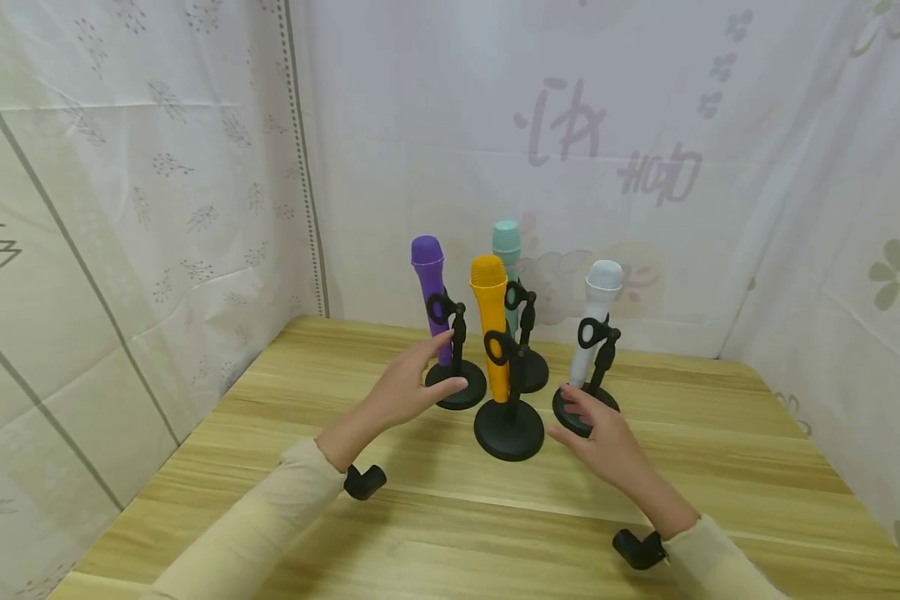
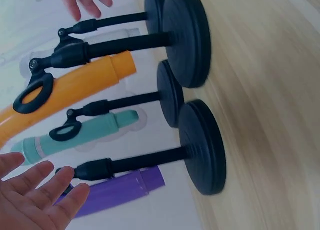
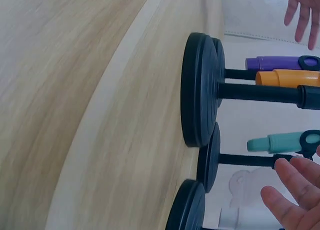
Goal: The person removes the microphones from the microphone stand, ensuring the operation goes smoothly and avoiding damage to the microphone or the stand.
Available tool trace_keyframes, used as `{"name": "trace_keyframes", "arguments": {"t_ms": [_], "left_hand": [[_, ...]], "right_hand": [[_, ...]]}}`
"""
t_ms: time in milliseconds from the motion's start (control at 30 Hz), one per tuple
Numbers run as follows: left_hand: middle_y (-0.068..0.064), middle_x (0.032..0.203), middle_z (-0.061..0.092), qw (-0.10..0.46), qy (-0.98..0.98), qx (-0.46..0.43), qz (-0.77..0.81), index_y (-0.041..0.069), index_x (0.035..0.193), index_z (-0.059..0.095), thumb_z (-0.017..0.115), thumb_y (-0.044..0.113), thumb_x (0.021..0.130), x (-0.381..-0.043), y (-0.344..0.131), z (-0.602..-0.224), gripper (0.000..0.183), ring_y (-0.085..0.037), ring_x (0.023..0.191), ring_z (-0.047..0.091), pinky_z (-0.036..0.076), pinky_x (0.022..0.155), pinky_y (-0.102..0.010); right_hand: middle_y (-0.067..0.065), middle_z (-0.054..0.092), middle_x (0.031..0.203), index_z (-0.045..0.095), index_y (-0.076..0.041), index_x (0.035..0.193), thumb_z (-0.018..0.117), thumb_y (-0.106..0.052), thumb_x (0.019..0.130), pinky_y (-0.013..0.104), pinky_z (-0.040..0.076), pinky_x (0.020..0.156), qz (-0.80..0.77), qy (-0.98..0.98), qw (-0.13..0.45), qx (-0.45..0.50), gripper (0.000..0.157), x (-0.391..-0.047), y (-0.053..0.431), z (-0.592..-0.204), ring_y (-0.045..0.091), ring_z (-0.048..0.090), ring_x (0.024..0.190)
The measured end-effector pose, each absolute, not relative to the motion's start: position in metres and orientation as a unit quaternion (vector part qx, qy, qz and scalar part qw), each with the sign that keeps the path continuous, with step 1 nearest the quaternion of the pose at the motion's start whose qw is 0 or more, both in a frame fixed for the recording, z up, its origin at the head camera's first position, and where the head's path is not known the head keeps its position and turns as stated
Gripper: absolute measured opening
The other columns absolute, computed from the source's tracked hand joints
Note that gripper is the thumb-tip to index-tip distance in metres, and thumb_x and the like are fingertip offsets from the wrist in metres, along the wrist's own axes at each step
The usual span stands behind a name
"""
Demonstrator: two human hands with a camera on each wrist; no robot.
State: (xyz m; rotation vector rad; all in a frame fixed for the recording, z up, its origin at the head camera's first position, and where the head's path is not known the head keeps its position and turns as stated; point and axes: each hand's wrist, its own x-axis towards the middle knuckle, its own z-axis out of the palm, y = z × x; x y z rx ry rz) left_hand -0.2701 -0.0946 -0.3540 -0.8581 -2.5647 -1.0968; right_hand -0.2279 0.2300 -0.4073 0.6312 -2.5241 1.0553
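Observation:
Each of the toy microphones sits in the ring clip of its own black round-based stand. The purple microphone point(image 1: 431, 287) is at the left, the orange microphone point(image 1: 491, 333) in front at the middle, the mint-green microphone point(image 1: 506, 242) behind it and the white microphone point(image 1: 598, 300) at the right. My left hand point(image 1: 405, 383), fingers spread, is beside the purple one's stand point(image 1: 459, 385) and holds nothing. With its fingers loosely bent, my right hand point(image 1: 603, 437) overlaps the base of the white one's stand point(image 1: 570, 417) in the head view, also holding nothing.
The stands are on a wood-grain table point(image 1: 457, 533). Patterned cloth point(image 1: 435, 100) hangs behind and on both sides. Black wrist-camera parts show below the left wrist point(image 1: 365, 482) and right wrist point(image 1: 637, 550).

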Motion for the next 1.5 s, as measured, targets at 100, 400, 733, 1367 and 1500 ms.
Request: {"name": "trace_keyframes", "arguments": {"t_ms": [100, 400, 733, 1367, 1500], "left_hand": [[-0.014, 0.144, 0.046, 0.102, -0.864, -0.293, -0.396, 0.015, 0.152, 0.034, 0.067, 0.045, 0.091, -0.272, -0.088, -0.352, 0.075, -0.035, 0.122, 0.052, 0.047, 0.094, -0.051], [-0.014, 0.141, 0.048, 0.089, -0.829, -0.278, -0.477, 0.012, 0.150, 0.034, 0.069, 0.040, 0.090, -0.284, -0.067, -0.344, 0.076, -0.036, 0.123, 0.051, 0.043, 0.098, -0.053], [-0.012, 0.135, 0.050, 0.083, -0.793, -0.246, -0.551, 0.010, 0.147, 0.037, 0.067, 0.032, 0.093, -0.296, -0.047, -0.336, 0.066, -0.032, 0.120, 0.051, 0.044, 0.099, -0.047], [-0.010, 0.125, 0.056, 0.039, -0.684, -0.157, -0.711, 0.008, 0.136, 0.049, 0.070, 0.026, 0.091, -0.315, -0.024, -0.330, 0.053, -0.026, 0.114, 0.053, 0.046, 0.098, -0.041], [-0.012, 0.125, 0.055, 0.018, -0.656, -0.149, -0.740, 0.008, 0.135, 0.051, 0.071, 0.020, 0.091, -0.318, -0.022, -0.328, 0.050, -0.027, 0.113, 0.054, 0.046, 0.097, -0.042]], "right_hand": [[0.016, 0.057, 0.132, 0.051, -0.003, 0.138, 0.076, -0.025, 0.086, 0.047, 0.052, 0.086, 0.390, -0.877, 0.172, 0.222, 0.062, -0.231, 0.225, -0.409, 0.031, 0.062, 0.108], [0.016, 0.059, 0.127, 0.051, -0.002, 0.136, 0.073, -0.024, 0.089, 0.054, 0.048, 0.091, 0.466, -0.854, 0.137, 0.184, 0.057, -0.231, 0.205, -0.401, 0.035, 0.060, 0.110], [0.014, 0.057, 0.131, 0.050, -0.006, 0.138, 0.070, -0.029, 0.091, 0.054, 0.042, 0.099, 0.547, -0.821, 0.091, 0.136, 0.056, -0.246, 0.191, -0.409, 0.031, 0.053, 0.121], [0.020, 0.054, 0.126, 0.052, -0.001, 0.133, 0.072, -0.011, 0.089, 0.019, 0.048, 0.088, 0.668, -0.733, 0.104, 0.079, 0.050, -0.260, 0.168, -0.409, 0.035, 0.053, 0.117], [0.018, 0.055, 0.124, 0.053, -0.003, 0.132, 0.073, -0.011, 0.088, 0.019, 0.048, 0.087, 0.680, -0.721, 0.113, 0.062, 0.049, -0.263, 0.163, -0.411, 0.032, 0.053, 0.115]]}}
